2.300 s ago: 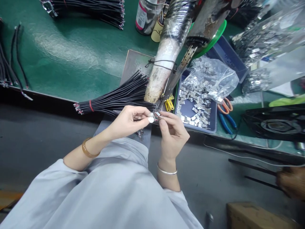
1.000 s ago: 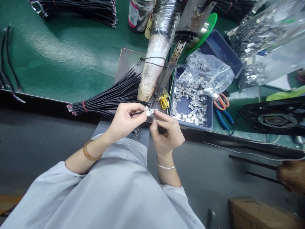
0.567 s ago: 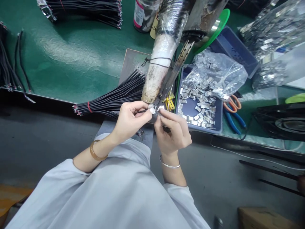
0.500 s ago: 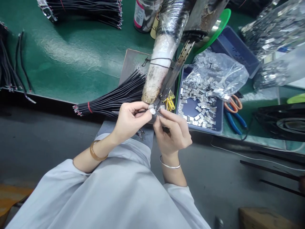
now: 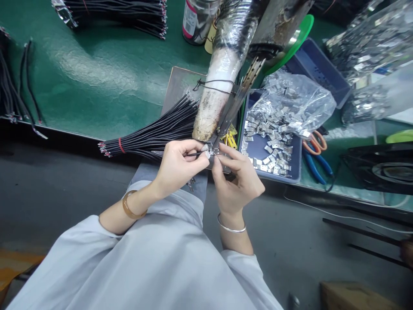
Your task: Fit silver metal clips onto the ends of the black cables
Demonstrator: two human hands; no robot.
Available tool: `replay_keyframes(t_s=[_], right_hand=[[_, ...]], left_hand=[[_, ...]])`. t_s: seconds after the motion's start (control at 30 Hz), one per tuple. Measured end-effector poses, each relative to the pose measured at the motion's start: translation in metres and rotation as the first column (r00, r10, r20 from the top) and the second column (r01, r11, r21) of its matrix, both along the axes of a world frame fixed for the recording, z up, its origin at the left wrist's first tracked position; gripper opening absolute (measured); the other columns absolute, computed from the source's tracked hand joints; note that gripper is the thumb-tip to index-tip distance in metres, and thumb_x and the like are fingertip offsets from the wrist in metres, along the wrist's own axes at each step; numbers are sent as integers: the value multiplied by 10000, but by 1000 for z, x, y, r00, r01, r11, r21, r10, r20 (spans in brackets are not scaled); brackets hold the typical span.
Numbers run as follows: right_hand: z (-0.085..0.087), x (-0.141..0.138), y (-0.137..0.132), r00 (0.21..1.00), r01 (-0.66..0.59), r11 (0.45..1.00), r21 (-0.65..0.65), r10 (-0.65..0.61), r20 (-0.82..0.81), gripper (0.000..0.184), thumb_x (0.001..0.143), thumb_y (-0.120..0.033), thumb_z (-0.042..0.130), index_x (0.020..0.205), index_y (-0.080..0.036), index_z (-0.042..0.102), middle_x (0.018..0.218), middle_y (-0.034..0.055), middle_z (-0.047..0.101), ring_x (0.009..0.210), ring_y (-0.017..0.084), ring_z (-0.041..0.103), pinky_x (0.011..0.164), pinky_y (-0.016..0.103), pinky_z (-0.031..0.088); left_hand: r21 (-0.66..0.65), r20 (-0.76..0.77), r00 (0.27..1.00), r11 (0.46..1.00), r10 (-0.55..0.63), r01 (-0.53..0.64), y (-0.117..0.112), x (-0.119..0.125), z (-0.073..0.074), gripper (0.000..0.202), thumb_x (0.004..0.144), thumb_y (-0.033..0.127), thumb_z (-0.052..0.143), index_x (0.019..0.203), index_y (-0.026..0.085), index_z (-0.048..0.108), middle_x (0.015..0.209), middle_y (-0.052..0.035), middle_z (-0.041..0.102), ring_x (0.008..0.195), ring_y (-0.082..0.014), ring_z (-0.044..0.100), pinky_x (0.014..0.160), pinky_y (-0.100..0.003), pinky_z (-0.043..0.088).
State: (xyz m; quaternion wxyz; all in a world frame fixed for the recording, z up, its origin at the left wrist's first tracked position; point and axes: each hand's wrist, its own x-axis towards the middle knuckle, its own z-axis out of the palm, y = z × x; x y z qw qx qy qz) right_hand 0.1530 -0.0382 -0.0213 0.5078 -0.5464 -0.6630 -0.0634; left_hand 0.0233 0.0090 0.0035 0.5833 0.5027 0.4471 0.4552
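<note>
My left hand (image 5: 180,163) is closed in a pinch on a black cable (image 5: 195,153), with whitish coverings at its thumb and index fingertips. Right at those fingertips sits a small silvery metal connector (image 5: 213,149), just below a soldering tip. My right hand (image 5: 237,176) meets it from the other side, thumb and middle fingertip close together and the index finger a little apart. What lies between those right fingertips is too small to make out. A bundle of black cables (image 5: 151,129) tied with a red band lies left of my hands.
A white, film-wrapped tube (image 5: 214,90) and a metal soldering iron (image 5: 238,94) slant down over the work spot. To the right, a blue tray (image 5: 261,144) holds metal connectors and a plastic bag (image 5: 300,101). Pliers (image 5: 318,157) lie beyond it. More cables (image 5: 119,15) rest at the back left.
My right hand has shifted slightly right and its index finger has lifted away from the thumb, so more of the metal connector shows. My left hand keeps its pinch, barely moved.
</note>
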Motion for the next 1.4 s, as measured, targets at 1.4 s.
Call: replay_keyframes(t_s=[1.4], right_hand=[[8, 1, -7, 990, -45, 982, -185, 19, -140, 97, 916, -137, 702, 885, -223, 669, 904, -3, 809, 777, 142, 792, 661, 222, 645]], left_hand=[[174, -148, 987, 980, -67, 92, -7, -8, -2, 125, 751, 202, 617, 641, 150, 644, 517, 74, 378, 502, -58, 277, 467, -196, 236]])
